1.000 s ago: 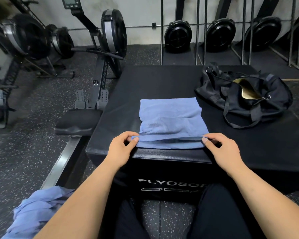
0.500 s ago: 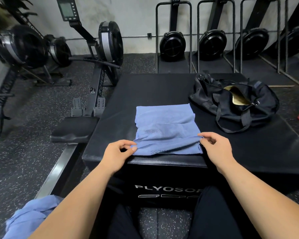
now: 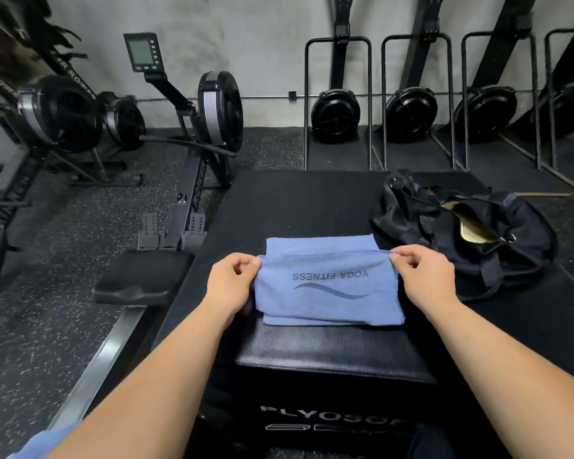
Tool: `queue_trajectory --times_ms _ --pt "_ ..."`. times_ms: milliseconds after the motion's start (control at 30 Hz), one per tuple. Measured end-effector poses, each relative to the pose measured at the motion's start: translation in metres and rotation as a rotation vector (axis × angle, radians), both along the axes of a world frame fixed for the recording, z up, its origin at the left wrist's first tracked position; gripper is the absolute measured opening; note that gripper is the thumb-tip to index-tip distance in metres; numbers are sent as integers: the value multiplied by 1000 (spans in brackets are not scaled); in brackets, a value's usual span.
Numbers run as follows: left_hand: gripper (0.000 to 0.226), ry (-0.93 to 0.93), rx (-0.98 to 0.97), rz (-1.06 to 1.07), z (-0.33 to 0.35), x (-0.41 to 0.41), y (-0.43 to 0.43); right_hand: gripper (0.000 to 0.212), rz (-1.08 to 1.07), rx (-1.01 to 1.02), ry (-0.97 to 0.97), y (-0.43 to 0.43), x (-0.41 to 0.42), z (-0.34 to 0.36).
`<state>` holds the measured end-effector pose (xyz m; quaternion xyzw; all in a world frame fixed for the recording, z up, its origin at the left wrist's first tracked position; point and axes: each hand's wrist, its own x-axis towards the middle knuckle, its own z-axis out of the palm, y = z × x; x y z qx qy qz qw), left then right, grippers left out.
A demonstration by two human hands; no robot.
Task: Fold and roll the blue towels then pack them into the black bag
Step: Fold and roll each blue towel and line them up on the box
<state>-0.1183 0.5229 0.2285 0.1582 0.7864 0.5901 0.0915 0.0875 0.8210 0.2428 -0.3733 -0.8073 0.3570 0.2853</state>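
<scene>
Now both hands pinch the same hemmed edge of the blue towel (image 3: pixel 328 293), one at each end. The left hand (image 3: pixel 229 286) has its thumb and curled fingertips (image 3: pixel 255 261) closed on the left corner of the upper flap, and the right hand (image 3: pixel 424 279) grips the right corner the same way, thumb on top and the other fingers tucked under the cloth. Between the two sets of fingers the hem runs nearly straight. On the side nearer the person, the flap shows an upside-down print reading YOGA FITNESS over a wavy line. Just beyond the fingers a strip of the lower layer shows, lying flat on the black padded box (image 3: pixel 312 200). Below the wrists, the folded layers end close to the box's near edge. The black bag (image 3: pixel 478 253) sits on the same box, beyond and to the right of the right hand's fingers and near the towel's far right corner, its mouth gaping on a tan lining. Left of the left hand's fingers, off the box, stands a rowing machine (image 3: pixel 212 111). A bit of blue cloth (image 3: pixel 37 445) shows under the left forearm at the bottom corner.
</scene>
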Motion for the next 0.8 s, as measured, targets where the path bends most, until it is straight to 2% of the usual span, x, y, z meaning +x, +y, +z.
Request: queue_trajectory --times_ms 300,633,700,800 --pt "10 96 -184 44 -1 -58 48 5 -33 163 -153 43 -71 -1" --pt "12 176 -270 70 -29 -101 97 10 -27 242 -247 65 -128 -37" --pt "13 225 -316 65 -46 -103 100 11 -27 282 -304 64 -132 -53" --pt "9 363 -431 72 -63 -105 103 20 -92 258 -257 62 -132 -71"
